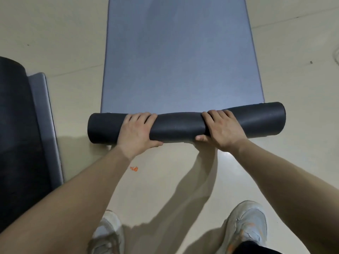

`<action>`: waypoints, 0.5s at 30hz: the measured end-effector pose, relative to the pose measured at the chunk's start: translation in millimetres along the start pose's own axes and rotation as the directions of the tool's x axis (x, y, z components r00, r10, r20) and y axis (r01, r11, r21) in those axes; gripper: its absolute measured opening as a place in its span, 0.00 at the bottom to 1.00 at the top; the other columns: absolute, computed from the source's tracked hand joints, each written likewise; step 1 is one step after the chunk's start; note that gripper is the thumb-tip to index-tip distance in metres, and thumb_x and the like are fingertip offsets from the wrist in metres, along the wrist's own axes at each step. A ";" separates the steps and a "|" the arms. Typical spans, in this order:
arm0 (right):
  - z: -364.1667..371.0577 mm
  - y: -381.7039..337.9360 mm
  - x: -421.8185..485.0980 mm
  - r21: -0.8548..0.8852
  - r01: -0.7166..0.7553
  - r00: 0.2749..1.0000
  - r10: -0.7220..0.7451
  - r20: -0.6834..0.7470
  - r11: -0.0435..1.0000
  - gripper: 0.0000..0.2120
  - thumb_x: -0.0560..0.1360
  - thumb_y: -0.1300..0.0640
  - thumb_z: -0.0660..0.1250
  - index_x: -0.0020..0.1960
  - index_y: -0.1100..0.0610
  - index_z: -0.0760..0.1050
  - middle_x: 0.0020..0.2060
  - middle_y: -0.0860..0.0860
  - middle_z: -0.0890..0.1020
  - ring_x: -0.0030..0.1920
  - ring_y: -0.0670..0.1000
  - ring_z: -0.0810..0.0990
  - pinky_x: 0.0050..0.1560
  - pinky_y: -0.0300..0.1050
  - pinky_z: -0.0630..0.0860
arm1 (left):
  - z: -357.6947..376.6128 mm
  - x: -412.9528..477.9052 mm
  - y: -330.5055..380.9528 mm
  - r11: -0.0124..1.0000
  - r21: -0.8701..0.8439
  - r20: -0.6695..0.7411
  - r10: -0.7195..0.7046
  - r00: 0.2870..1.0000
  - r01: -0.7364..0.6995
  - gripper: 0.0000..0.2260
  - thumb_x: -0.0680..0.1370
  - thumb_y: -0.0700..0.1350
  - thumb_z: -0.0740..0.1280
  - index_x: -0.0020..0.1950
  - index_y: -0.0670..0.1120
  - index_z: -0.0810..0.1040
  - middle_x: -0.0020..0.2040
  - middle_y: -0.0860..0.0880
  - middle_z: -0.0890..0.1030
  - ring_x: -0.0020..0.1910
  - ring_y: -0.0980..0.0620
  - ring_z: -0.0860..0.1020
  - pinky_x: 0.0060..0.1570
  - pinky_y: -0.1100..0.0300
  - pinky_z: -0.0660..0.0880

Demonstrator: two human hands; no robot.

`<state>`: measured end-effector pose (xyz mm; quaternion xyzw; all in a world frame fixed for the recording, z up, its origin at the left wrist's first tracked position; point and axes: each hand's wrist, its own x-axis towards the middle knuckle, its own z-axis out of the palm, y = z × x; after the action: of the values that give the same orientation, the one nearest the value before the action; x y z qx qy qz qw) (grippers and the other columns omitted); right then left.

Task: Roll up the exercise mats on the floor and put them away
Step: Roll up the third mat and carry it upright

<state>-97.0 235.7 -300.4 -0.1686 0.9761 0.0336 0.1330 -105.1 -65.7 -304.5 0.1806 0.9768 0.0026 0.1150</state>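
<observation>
A blue-grey exercise mat lies flat on the floor and stretches away from me. Its near end is wound into a dark roll lying crosswise. My left hand grips the roll left of its middle, fingers over the top and thumb under the near side. My right hand grips it right of the middle in the same way. A second mat, dark outside and blue-grey inside, lies partly rolled at the left edge.
The cream floor shows on both sides of the flat mat. My two pale shoes stand near the bottom edge. A small orange scrap lies on the floor below my left wrist.
</observation>
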 end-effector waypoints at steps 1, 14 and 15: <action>-6.2 -0.1 0.1 0.010 0.002 1.000 -0.002 0.021 1.000 0.41 0.73 0.23 0.49 0.67 0.56 0.70 0.58 0.54 0.79 0.58 0.59 0.78 0.64 0.54 0.68 | -9.7 3.4 -1.9 0.999 -0.036 0.031 0.003 1.000 -0.002 0.40 0.66 0.73 0.70 0.72 0.53 0.70 0.65 0.51 0.77 0.63 0.47 0.75 0.68 0.48 0.67; -7.2 -37.7 -82.7 -0.006 -0.125 0.981 0.124 0.152 0.992 0.53 0.66 0.18 0.57 0.79 0.50 0.55 0.71 0.54 0.70 0.70 0.60 0.69 0.73 0.66 0.59 | -63.3 18.1 -15.7 0.940 -0.328 0.647 0.147 0.749 0.099 0.27 0.58 0.72 0.76 0.54 0.64 0.82 0.43 0.64 0.84 0.47 0.56 0.82 0.48 0.55 0.78; -7.0 -33.5 -77.2 0.017 -0.129 0.981 0.125 0.151 0.992 0.50 0.67 0.18 0.54 0.78 0.50 0.56 0.70 0.53 0.71 0.69 0.59 0.70 0.72 0.65 0.60 | -66.3 18.8 -15.7 0.941 -0.317 0.626 0.112 0.772 0.121 0.28 0.59 0.72 0.76 0.56 0.64 0.82 0.45 0.64 0.84 0.49 0.55 0.81 0.51 0.54 0.77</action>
<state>-17.4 228.1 -273.5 -0.1013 0.9725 0.0413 0.2055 -142.7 -71.3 -245.0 0.1456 0.8652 0.1096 0.4672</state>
